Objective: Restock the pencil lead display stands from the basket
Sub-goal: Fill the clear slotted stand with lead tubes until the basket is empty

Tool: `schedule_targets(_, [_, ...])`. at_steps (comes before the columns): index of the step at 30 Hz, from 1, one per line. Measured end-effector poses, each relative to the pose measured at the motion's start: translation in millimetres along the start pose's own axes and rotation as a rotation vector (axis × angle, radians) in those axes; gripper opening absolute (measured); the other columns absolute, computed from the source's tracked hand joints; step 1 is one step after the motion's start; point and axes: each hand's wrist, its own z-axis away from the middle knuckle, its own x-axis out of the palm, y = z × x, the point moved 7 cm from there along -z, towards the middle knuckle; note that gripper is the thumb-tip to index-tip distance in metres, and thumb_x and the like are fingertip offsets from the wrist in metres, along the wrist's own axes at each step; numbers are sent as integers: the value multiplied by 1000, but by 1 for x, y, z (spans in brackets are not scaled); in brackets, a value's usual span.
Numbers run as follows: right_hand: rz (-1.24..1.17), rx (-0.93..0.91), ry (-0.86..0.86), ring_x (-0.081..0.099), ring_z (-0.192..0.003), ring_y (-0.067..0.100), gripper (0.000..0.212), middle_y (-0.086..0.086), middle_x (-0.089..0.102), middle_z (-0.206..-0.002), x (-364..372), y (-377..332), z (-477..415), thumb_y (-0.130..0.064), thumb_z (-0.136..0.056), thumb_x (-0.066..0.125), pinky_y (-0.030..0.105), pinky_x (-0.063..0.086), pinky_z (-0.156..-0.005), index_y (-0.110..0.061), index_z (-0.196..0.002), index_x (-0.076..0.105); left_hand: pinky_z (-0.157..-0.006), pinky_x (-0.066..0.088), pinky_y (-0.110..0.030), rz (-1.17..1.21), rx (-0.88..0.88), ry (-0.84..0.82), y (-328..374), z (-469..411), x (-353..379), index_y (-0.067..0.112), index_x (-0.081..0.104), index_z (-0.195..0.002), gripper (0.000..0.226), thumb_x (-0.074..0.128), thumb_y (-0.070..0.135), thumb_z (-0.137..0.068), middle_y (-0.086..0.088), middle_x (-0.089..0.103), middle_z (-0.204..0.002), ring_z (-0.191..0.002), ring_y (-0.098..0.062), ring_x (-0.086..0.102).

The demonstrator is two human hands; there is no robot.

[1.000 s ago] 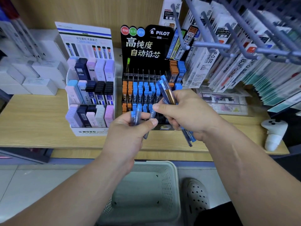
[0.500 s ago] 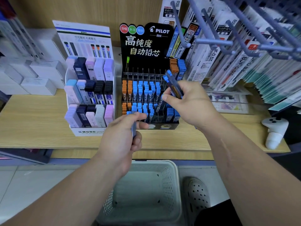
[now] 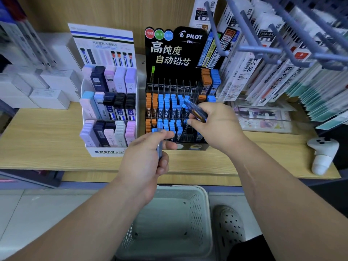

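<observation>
Pinching a single blue-capped lead tube [image 3: 159, 142] between thumb and curled fingers, the left hand [image 3: 146, 161] now sits apart from the right hand [image 3: 218, 127]; a second ago the two met over the bundle. The right hand grips the remaining bundle of tubes [image 3: 195, 111] and has lifted toward the black Pilot stand [image 3: 169, 53], which stands mid-shelf beside the white Mono stand [image 3: 109, 152]. One tube seems split off for slotting into a blue row, so restocking is likely under way. The basket [image 3: 204, 200] lies on the floor below the shelf's [image 3: 47, 140] front edge.
</observation>
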Motion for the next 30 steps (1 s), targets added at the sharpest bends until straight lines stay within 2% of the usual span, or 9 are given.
schedule_targets(8, [-59, 25, 18, 62, -68, 13, 10, -6, 65, -74, -6, 0, 2, -31, -90, 73, 26, 43, -56, -25, -84, 68, -48, 26, -27, 52, -61, -106, -5, 2, 9, 7, 72, -109, 28, 48, 18, -100, -8, 67, -76, -49, -13, 36])
schedule_targets(11, [-199, 37, 5, 56, -59, 7, 13, -10, 62, -66, -13, -5, 7, -32, -88, 76, 25, 44, -55, -24, -80, 69, -48, 27, -26, 20, -45, -135, -6, 2, 14, 9, 71, -111, 21, 54, 15, -99, -7, 68, -79, -48, -12, 38])
schedule_targets(13, [-374, 89, -88, 48, -47, 6, 14, -12, 54, -53, -13, -7, 11, -30, -87, 78, 25, 41, -51, -20, -82, 70, -46, 29, -23, -1, -17, -132, -5, 2, 16, 10, 71, -110, 17, 61, 11, -95, -7, 68, -79, -48, -11, 38])
schedule_targets(15, [-525, 157, -231, 41, -45, 10, 17, -8, 49, -51, -8, -9, 18, -27, -87, 78, 26, 35, -48, -13, -87, 69, -44, 31, -21, 1, 3, -107, -6, 0, 15, 10, 70, -109, 19, 66, 5, -91, -8, 69, -78, -47, -10, 38])
schedule_targets(17, [-547, 192, -322, 38, -45, 14, 17, -3, 46, -51, -4, -9, 24, -25, -87, 79, 27, 33, -45, -13, -87, 68, -42, 32, -20, 6, 16, -90, -6, -1, 15, 10, 69, -110, 22, 68, 4, -89, -10, 70, -79, -47, -10, 39])
schedule_targets(22, [-517, 197, -354, 37, -45, 16, 14, 0, 46, -52, -2, -9, 27, -22, -87, 79, 28, 33, -46, -15, -86, 68, -42, 32, -20, -1, 25, -93, -7, -1, 17, 11, 70, -112, 26, 69, 5, -88, -13, 72, -85, -47, -9, 38])
schedule_targets(26, [-602, 184, -371, 36, -47, 16, 11, 0, 45, -53, -4, -12, 27, -17, -89, 77, 27, 30, -45, -12, -89, 68, -45, 31, -22, -49, 10, -124, -6, 3, 20, 12, 71, -109, 21, 71, 11, -88, -10, 74, -85, -50, -12, 39])
schedule_targets(28, [-582, 181, -307, 39, -47, 16, 10, 1, 47, -55, -13, -8, 22, -18, -88, 78, 27, 33, -46, -14, -85, 69, -48, 30, -24, -90, -6, -95, -6, 4, 17, 14, 69, -107, 19, 69, 24, -91, -9, 76, -89, -50, -13, 39])
schedule_targets(30, [-509, 170, -190, 43, -45, 10, 10, -6, 51, -52, -25, 0, 13, -21, -88, 78, 27, 36, -50, -18, -82, 70, -48, 27, -26, -99, -35, -42, -7, 3, 10, 16, 67, -107, 25, 62, 37, -96, -9, 77, -90, -48, -14, 38])
